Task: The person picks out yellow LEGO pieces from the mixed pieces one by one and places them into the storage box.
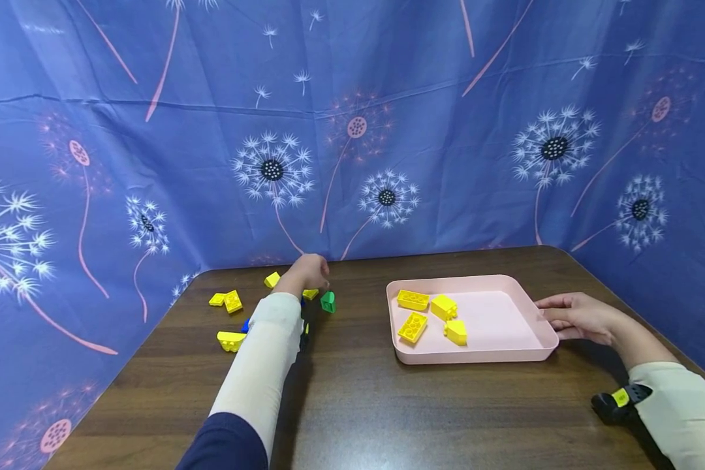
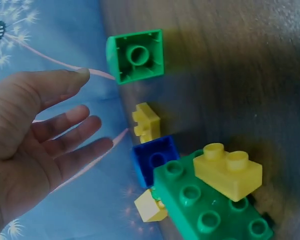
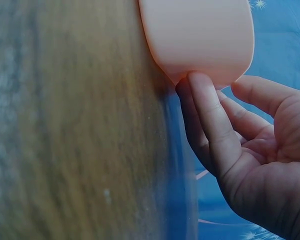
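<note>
A scatter of loose building bricks is spread over the left part of the wooden surface (image 1: 352, 405): yellow bricks (image 1: 229, 301) at the far left, a small yellow brick (image 2: 145, 121) and a blue brick (image 2: 155, 159) near the middle, and a long green plate with a yellow two-stud brick (image 2: 229, 170) seated on it closest to the wrist.

The left hand (image 1: 308, 271) is extended over this scatter. In the wrist view its fingers (image 2: 72, 132) are spread apart and nothing is gripped. The green sloped brick (image 1: 328, 301) lies just beside the fingertips, tipped so that its hollow underside is exposed.

Further right, the pink tray (image 1: 529, 356) rests flat on the surface, and four yellow bricks (image 1: 427, 316) are gathered in its left half.

The right hand (image 1: 576, 316) is placed against the tray's right rim. Its fingers (image 3: 210, 115) are held nearly straight, with the tips pressed to the outer wall, apparently to steady the tray against sliding.
</note>
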`<control>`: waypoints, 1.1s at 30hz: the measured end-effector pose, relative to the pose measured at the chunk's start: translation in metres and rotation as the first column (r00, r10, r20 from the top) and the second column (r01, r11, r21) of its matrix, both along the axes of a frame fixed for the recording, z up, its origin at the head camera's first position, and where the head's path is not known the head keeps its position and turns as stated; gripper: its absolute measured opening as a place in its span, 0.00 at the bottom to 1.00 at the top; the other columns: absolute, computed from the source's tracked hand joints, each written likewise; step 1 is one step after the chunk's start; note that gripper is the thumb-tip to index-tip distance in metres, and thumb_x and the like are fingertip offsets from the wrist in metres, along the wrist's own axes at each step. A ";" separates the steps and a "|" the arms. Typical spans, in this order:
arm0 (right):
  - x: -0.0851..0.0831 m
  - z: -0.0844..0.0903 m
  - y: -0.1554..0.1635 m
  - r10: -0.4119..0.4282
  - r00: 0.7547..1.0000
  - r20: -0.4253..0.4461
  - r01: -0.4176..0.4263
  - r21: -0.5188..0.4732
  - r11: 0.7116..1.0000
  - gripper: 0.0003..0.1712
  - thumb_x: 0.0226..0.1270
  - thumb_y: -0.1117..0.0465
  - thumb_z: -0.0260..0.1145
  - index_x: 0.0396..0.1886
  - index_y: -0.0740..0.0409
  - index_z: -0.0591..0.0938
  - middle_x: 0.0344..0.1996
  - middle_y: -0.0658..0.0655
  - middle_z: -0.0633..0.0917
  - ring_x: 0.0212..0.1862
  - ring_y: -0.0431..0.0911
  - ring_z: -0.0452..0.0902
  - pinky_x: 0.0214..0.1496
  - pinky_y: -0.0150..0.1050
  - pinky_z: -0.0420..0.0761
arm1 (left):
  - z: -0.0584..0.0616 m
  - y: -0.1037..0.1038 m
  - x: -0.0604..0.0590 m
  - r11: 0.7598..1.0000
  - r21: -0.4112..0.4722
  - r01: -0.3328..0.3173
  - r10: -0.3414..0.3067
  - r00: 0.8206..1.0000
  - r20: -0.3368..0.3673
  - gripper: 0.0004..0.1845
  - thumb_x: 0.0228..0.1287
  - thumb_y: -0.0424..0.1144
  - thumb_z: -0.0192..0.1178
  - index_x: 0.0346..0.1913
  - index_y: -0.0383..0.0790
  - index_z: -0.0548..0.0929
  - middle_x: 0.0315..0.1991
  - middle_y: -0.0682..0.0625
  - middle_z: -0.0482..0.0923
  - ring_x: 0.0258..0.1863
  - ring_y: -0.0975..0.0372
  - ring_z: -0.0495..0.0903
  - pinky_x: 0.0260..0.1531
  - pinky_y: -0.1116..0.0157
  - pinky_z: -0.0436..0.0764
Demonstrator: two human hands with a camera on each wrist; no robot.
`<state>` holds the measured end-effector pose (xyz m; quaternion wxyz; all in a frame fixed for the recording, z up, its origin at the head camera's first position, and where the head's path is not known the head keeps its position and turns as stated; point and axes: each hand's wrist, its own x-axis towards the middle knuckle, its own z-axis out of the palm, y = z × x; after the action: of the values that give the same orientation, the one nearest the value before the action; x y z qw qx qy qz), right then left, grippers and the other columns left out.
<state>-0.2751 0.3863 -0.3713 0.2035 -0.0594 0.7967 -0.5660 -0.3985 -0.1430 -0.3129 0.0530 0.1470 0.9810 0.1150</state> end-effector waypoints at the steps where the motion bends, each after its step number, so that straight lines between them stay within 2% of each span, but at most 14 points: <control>1: 0.000 0.000 -0.001 -0.003 1.000 0.001 0.003 0.000 1.000 0.36 0.73 0.64 0.58 0.67 0.84 0.53 0.45 0.55 0.84 0.42 0.44 0.83 0.43 0.45 0.84 | -0.001 0.000 -0.001 1.000 -0.006 -0.007 0.007 1.000 -0.003 0.11 0.55 0.35 0.70 0.41 0.38 0.83 0.40 0.46 0.81 0.41 0.55 0.77 0.43 0.59 0.78; 2: -0.001 0.000 -0.001 -0.001 1.000 -0.001 0.001 0.000 1.000 0.36 0.73 0.64 0.58 0.67 0.84 0.53 0.45 0.55 0.84 0.42 0.44 0.83 0.44 0.45 0.84 | -0.003 0.000 -0.003 1.000 -0.015 -0.024 0.024 1.000 0.003 0.12 0.55 0.35 0.69 0.42 0.38 0.83 0.42 0.46 0.81 0.43 0.54 0.77 0.46 0.59 0.78; 6: 0.000 -0.002 -0.002 0.010 1.000 0.002 -0.009 -0.021 1.000 0.35 0.73 0.64 0.57 0.66 0.84 0.53 0.44 0.54 0.84 0.42 0.45 0.83 0.43 0.44 0.84 | -0.009 0.000 -0.003 0.995 -0.089 -0.051 0.051 0.999 0.002 0.10 0.54 0.34 0.70 0.39 0.39 0.84 0.39 0.48 0.81 0.40 0.56 0.77 0.43 0.60 0.78; 9: 0.002 -0.005 -0.002 0.022 1.000 0.003 -0.022 -0.037 0.999 0.35 0.73 0.64 0.57 0.66 0.84 0.53 0.43 0.54 0.85 0.41 0.46 0.84 0.43 0.44 0.84 | -0.015 0.001 -0.004 0.986 -0.161 -0.046 0.047 0.999 0.001 0.05 0.54 0.33 0.67 0.34 0.38 0.84 0.36 0.47 0.80 0.37 0.56 0.75 0.40 0.61 0.77; 12: 0.004 -0.006 -0.001 0.035 0.999 -0.006 -0.035 -0.037 0.999 0.35 0.73 0.64 0.58 0.65 0.85 0.53 0.43 0.55 0.85 0.41 0.46 0.84 0.43 0.44 0.84 | -0.017 0.002 -0.003 0.979 -0.197 -0.053 0.055 0.998 0.004 0.03 0.54 0.32 0.64 0.32 0.36 0.84 0.38 0.46 0.79 0.37 0.56 0.73 0.41 0.61 0.76; 18: 0.003 -0.003 -0.002 0.029 1.000 -0.010 -0.029 -0.025 0.999 0.36 0.73 0.63 0.58 0.65 0.85 0.54 0.43 0.55 0.85 0.41 0.46 0.84 0.43 0.44 0.84 | -0.014 0.004 0.001 0.969 -0.221 -0.114 0.130 0.990 0.061 0.08 0.60 0.33 0.60 0.41 0.34 0.83 0.48 0.43 0.79 0.43 0.56 0.75 0.48 0.61 0.76; 20: 0.002 -0.002 -0.001 0.038 0.999 -0.016 -0.038 -0.024 0.999 0.35 0.73 0.64 0.58 0.65 0.85 0.54 0.43 0.54 0.85 0.41 0.45 0.84 0.43 0.44 0.84 | -0.015 0.003 0.000 0.965 -0.229 -0.125 0.146 0.986 0.077 0.08 0.60 0.33 0.59 0.41 0.34 0.83 0.47 0.42 0.78 0.43 0.55 0.74 0.47 0.60 0.76; 27: 0.000 0.001 0.000 0.041 0.999 -0.010 -0.041 -0.038 0.998 0.34 0.73 0.65 0.57 0.65 0.84 0.53 0.44 0.53 0.84 0.41 0.44 0.83 0.42 0.44 0.84 | -0.030 -0.003 -0.013 0.960 -0.254 -0.118 0.124 0.992 0.009 0.04 0.58 0.33 0.61 0.32 0.35 0.84 0.42 0.43 0.80 0.40 0.56 0.74 0.46 0.61 0.76; 33: 0.000 0.001 0.001 0.033 0.999 -0.002 -0.033 -0.028 0.999 0.35 0.73 0.64 0.58 0.65 0.84 0.54 0.43 0.53 0.84 0.40 0.45 0.83 0.42 0.43 0.84 | -0.031 0.000 -0.010 0.965 -0.248 -0.082 0.081 0.997 -0.016 0.03 0.58 0.29 0.61 0.34 0.34 0.83 0.42 0.42 0.81 0.40 0.56 0.76 0.46 0.59 0.77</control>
<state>-0.2748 0.3873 -0.3703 0.2115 -0.0759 0.7878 -0.5735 -0.4084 -0.1430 -0.3438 0.0632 0.0990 0.9931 -0.0070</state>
